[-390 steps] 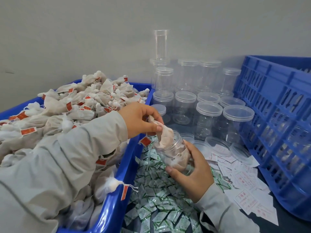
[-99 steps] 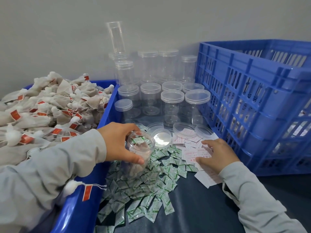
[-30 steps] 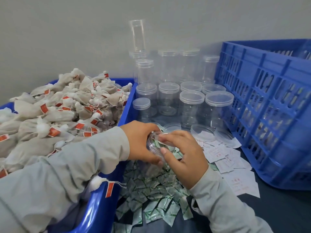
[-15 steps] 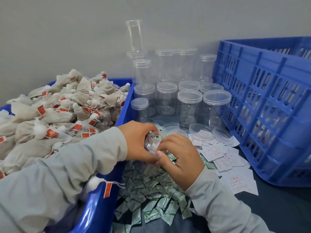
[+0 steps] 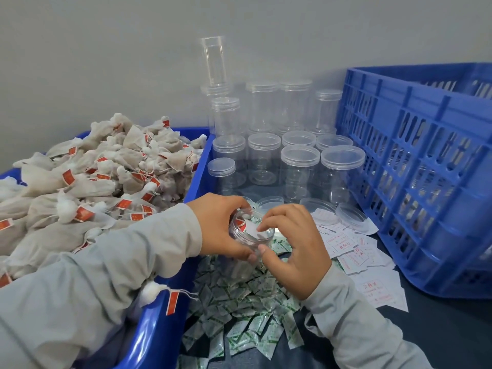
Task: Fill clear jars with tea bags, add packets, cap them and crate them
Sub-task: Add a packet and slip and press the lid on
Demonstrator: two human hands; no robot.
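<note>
My left hand [image 5: 218, 227] grips a clear open jar [image 5: 246, 235] holding tea bags, above the pile of green-printed packets [image 5: 239, 310]. My right hand [image 5: 295, 249] is at the jar's mouth, its fingertips pinching a white paper slip [image 5: 251, 227] just inside the rim, the thumb against the jar's near side. Tea bags with red tags [image 5: 93, 177] are heaped in the blue bin [image 5: 159, 328] at left.
Empty capped jars [image 5: 298, 169] stand in rows at the back, with a tall clear tube [image 5: 214, 61] on top. Loose lids [image 5: 316, 206] and white printed slips [image 5: 354, 251] lie right of the hands. A large blue slatted crate [image 5: 420, 169] fills the right side.
My right hand came from the white slips to the jar's mouth with a slip and now pushes it in. The left hand keeps holding the jar in place.
</note>
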